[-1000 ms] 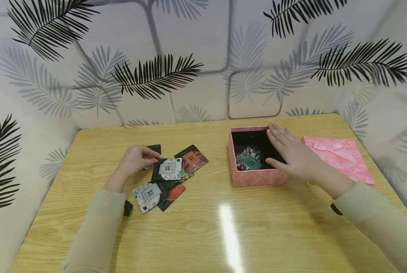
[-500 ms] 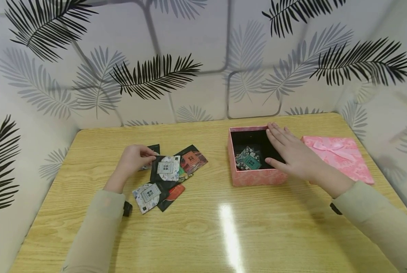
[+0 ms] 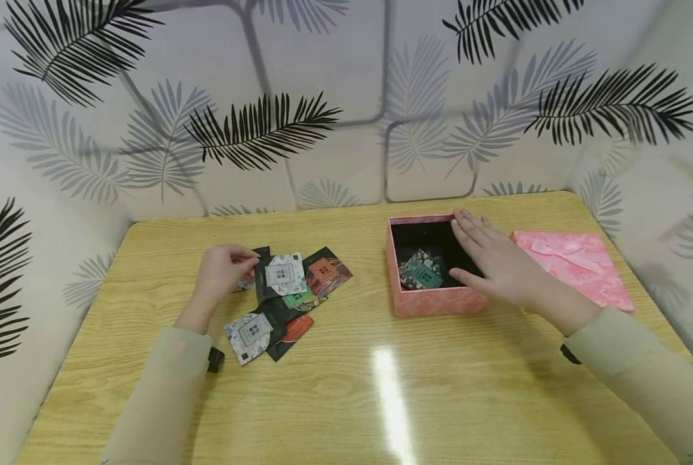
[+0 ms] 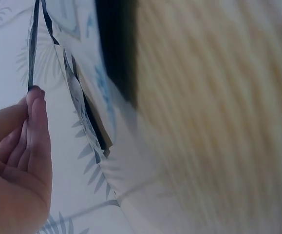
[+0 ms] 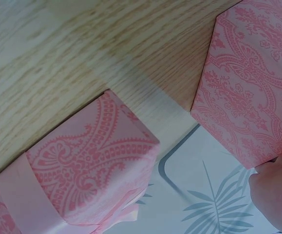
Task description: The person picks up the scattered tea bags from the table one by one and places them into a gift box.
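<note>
In the head view my left hand (image 3: 221,271) pinches the edge of a black-and-white floral sachet (image 3: 281,274) at the top of a loose pile. The left wrist view shows the thumb and fingertips of that hand on a thin sachet edge (image 4: 32,53). Under and around it lie an orange-labelled sachet (image 3: 325,270), a green-labelled one (image 3: 298,298), a red one (image 3: 296,328) and another white floral one (image 3: 253,330). My right hand (image 3: 500,265), fingers straight, rests on the right rim of an uncovered pink box (image 3: 439,302). Inside is a teal-labelled sachet (image 3: 424,271).
A pink lid (image 3: 579,268) with a ribbon bow lies right of the box, behind my right forearm. The wooden table (image 3: 334,400) ends at a leaf-patterned wall covering (image 3: 334,155) at the back and sides.
The pinched sachet has shifted up and slightly left with my left hand, uncovering more of the green-labelled sachet. My right hand stays on the box rim.
</note>
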A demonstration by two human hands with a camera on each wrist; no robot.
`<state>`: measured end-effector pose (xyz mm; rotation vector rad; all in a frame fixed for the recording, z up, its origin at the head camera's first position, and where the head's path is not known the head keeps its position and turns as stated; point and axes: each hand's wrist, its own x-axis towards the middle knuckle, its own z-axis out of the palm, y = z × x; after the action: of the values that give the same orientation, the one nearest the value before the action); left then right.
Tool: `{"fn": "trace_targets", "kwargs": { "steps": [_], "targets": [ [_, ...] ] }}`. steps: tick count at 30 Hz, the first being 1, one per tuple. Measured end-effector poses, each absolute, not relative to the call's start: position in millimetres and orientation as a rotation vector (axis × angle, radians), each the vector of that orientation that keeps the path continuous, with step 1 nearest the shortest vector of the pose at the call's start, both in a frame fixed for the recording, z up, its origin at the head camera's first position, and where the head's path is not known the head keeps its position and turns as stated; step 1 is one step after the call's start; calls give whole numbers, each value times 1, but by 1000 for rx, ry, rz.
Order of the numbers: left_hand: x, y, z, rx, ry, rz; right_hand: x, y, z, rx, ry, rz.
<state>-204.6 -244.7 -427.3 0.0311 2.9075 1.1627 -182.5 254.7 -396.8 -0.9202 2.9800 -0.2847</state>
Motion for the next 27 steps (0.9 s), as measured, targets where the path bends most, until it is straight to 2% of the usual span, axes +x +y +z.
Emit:
{"fn": "trace_targets", "kwargs": {
  "steps": [11, 27],
  "targets": [
    [-200, -240, -417, -189, 2843, 1387, -184, 254, -396, -937, 2976, -273],
    [-214, -206, -385, -94, 2730, 1498, -184, 256, -396, -928, 2967, -261]
  ]
}}
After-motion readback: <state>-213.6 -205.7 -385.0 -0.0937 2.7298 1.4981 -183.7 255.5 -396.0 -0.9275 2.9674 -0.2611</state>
